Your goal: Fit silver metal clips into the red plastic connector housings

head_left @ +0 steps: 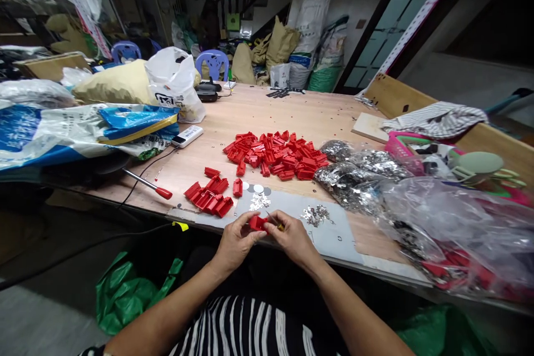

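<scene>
My left hand [236, 238] pinches a small red plastic housing [257, 223] just above the table's front edge. Bent fingers of my right hand [292, 236] close around a thin tool with a yellow part [281, 227]; its slim tip points at the housing, and most of it is hidden. Right hand and housing meet at the fingertips. Just beyond lie small flat metal pieces [260, 201] on a grey mat [287, 203], with a second heap of metal parts [317, 215] to the right. A small group of red housings [208, 194] sits left of the mat.
A large pile of red housings [277, 154] occupies the table's middle. Bags of metal parts [346, 181] and a clear plastic bag [454, 222] crowd the right. At left are a red-handled rod [162, 193], a white device [187, 137] with a cable, and sacks [112, 86].
</scene>
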`<state>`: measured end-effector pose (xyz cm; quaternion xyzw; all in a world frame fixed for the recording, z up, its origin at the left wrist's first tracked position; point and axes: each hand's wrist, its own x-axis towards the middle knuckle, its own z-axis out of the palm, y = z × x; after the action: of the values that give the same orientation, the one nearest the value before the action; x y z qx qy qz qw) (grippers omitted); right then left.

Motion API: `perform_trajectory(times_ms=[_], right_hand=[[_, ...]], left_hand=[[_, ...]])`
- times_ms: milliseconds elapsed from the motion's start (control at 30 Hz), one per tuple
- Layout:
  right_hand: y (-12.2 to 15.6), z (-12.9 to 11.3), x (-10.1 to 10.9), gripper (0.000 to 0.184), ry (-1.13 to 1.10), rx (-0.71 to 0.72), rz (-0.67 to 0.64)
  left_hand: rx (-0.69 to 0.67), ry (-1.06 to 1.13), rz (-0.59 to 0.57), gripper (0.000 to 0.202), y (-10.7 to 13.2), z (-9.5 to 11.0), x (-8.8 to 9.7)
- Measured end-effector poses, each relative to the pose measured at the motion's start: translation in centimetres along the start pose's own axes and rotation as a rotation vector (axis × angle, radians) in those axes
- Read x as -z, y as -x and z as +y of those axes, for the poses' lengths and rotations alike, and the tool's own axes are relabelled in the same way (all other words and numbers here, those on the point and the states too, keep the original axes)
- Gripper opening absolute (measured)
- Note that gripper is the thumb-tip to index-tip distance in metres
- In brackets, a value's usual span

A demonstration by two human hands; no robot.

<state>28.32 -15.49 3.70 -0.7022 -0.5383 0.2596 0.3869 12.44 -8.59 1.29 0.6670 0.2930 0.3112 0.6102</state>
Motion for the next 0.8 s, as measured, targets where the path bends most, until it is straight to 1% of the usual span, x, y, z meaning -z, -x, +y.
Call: perform_trajectory(times_ms=[67, 133, 167, 267, 300, 367, 433, 533, 633, 733, 800], right_hand=[[0.8, 0.1, 0.3, 0.021, -0.032, -0.005, -0.025], [1.1, 0.9, 1.8, 0.021, 0.015, -0.031, -0.002], [1.0, 1.6, 2.9, 0.019, 0.083, -0.061, 0.035], [0.7, 3.7, 6.4, 0.017, 0.421, -0.159, 0.212], [0.6, 4.2, 7.3, 0.017, 0.513, -0.175, 0.234], [0.3, 5.0, 8.5, 0.017, 0.624, -0.170, 0.219], [-0.1, 5.1, 8.9, 0.016, 0.678, -0.143, 0.179], [-0.8, 4.9, 8.7, 0.014, 0.735, -0.118, 0.110], [-1.3, 4.7, 8.4, 0.012, 0.759, -0.101, 0.058], [-1.6, 4.6, 8.3, 0.010, 0.709, -0.060, 0.124], [-1.6, 4.4, 8.2, 0.009, 0.619, -0.067, 0.160]], left_hand=[[0.015, 0.037, -0.009, 0.033, 0.3, -0.3, -0.2], [0.051, 0.116, 0.001, 0.032, 0.4, -0.4, -0.1], [0.078, 0.160, 0.009, 0.033, 0.4, -0.5, 0.0], [0.133, 0.248, 0.023, 0.035, 0.5, -0.5, 0.0], [0.137, 0.261, 0.022, 0.034, 0.5, -0.5, -0.1], [0.133, 0.272, 0.011, 0.032, 0.7, -0.4, -0.5], [0.124, 0.270, -0.004, 0.030, 0.8, -0.2, -0.7], [0.110, 0.256, -0.022, 0.029, 0.8, 0.1, -0.8], [0.090, 0.222, -0.014, 0.029, 0.8, 0.2, -0.6], [0.056, 0.154, 0.012, 0.030, 0.8, 0.1, -0.4], [0.037, 0.120, 0.031, 0.031, 0.8, -0.1, -0.3]])
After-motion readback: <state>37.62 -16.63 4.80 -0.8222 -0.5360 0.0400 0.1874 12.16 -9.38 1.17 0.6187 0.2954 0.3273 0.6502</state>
